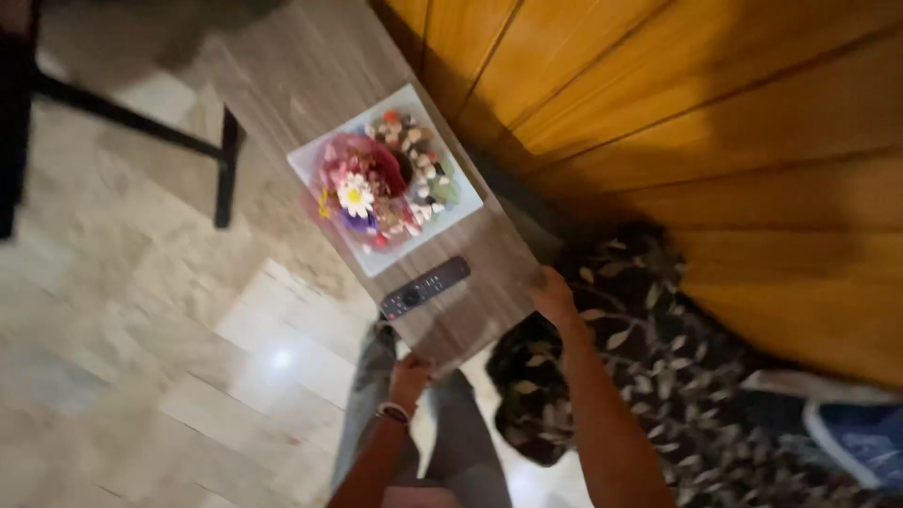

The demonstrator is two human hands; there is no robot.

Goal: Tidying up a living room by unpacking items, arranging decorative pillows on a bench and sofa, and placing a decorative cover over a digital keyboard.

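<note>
Floor: pale marble-look tiles, glossy, w/ a bright lamp glare spot.
Wall: orange-brown wood panels, dark grooves btwn boards.
Furniture: dark metal frame leg upper left; dark cushion w/ leaf print by the wall.
Light: warm, indoor, dim toward corners; shot blurry.
</note>
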